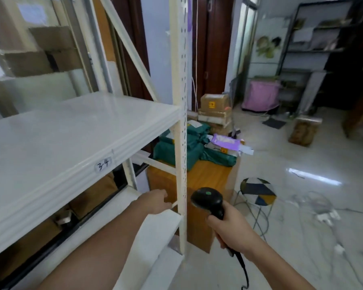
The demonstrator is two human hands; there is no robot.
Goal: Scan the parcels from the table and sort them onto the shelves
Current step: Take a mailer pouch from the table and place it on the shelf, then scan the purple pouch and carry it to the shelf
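My right hand (pixel 233 229) grips a black barcode scanner (pixel 208 200), head pointed forward, its cable trailing down. My left hand (pixel 155 203) reaches to the lower white shelf (pixel 161 227) beside the perforated upright post (pixel 180 101); its fingers curl away from me and I see nothing in them. Above it is the bare white shelf board labelled 3-4 (pixel 61 132). Behind the post, a wooden table (pixel 210 174) carries green parcel bags (pixel 176 151), a purple packet (pixel 225 141) and stacked cardboard boxes (pixel 215 103).
A small patterned stool (pixel 258 191) stands right of the table. Cables and a power strip (pixel 325 216) lie on the glossy floor. Farther right are a wooden stump (pixel 304 130), a pink-covered cart (pixel 260 95) and dark shelving (pixel 323 49). Cardboard boxes (pixel 40 55) sit on racks at upper left.
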